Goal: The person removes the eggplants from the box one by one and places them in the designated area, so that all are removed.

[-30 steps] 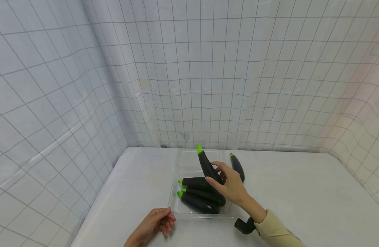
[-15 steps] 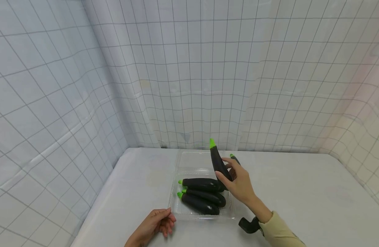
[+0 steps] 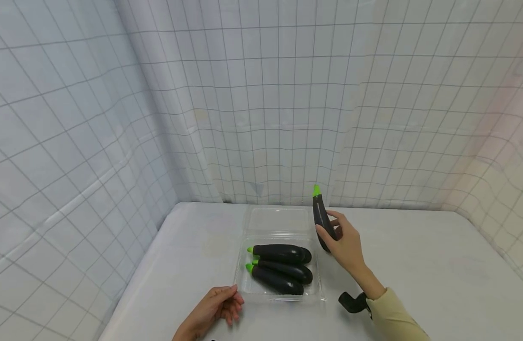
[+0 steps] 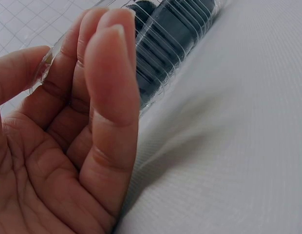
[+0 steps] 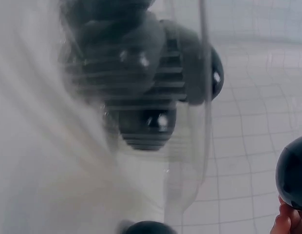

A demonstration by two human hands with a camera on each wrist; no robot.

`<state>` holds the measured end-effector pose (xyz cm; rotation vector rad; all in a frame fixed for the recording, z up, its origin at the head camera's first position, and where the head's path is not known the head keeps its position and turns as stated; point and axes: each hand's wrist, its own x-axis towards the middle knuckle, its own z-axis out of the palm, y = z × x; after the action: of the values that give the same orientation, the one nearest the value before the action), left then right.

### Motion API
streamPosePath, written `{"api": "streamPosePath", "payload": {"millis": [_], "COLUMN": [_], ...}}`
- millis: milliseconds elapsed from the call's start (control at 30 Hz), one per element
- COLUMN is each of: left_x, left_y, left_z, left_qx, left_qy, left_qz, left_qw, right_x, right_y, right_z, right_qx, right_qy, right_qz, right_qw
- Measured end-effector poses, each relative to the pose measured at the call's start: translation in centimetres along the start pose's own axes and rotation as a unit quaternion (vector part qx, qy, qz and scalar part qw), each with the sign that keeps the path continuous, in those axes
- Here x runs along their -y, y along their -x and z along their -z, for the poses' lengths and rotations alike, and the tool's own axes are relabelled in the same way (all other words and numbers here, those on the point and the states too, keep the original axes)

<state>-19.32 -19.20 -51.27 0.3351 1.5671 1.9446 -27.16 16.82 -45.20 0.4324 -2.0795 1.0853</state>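
Observation:
My right hand (image 3: 345,241) grips a dark eggplant (image 3: 322,215) with a bright green stem, raised and tilted stem-up, just right of a clear plastic container (image 3: 240,284). In the right wrist view the held eggplant's rounded end (image 5: 294,173) shows at the right edge above fingertips. Another eggplant (image 3: 323,244) lies on the table, mostly hidden behind the held one and the hand. Several eggplants (image 3: 276,280) lie in the container, stems to the left. At its near left corner, my left hand (image 3: 214,308) pinches the rim between thumb (image 4: 24,70) and finger.
The container's open lid (image 3: 278,220) lies flat toward the back. A white cloth covers the table (image 3: 414,265), and grid-patterned white curtains (image 3: 287,118) hang behind and at both sides. A black curved piece (image 3: 351,302) sits by the right wrist.
My right hand has carried the eggplant from above the container to the right, over the eggplant on the table. The left hand has stayed at the container's corner.

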Motion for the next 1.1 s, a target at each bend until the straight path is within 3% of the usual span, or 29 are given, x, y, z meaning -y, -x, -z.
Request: {"api": "streamPosePath", "payload": {"millis": [600, 1100], "left_x": [0.0, 0.1], "left_y": [0.0, -0.2], "left_z": [0.0, 0.1], "left_qx": [-0.006, -0.003], "left_qy": [0.001, 0.014], "left_qz": [0.0, 0.014], "left_qw": [1.0, 0.9998], "right_x": [-5.0, -7.4], "right_y": [0.1, 0.2], "right_z": [1.1, 1.6], "right_qx": [-0.009, 0.035], "right_qy": [0.07, 0.121], "right_qz": [-0.101, -0.192], "right_qw": [0.9924, 0.9733]}}
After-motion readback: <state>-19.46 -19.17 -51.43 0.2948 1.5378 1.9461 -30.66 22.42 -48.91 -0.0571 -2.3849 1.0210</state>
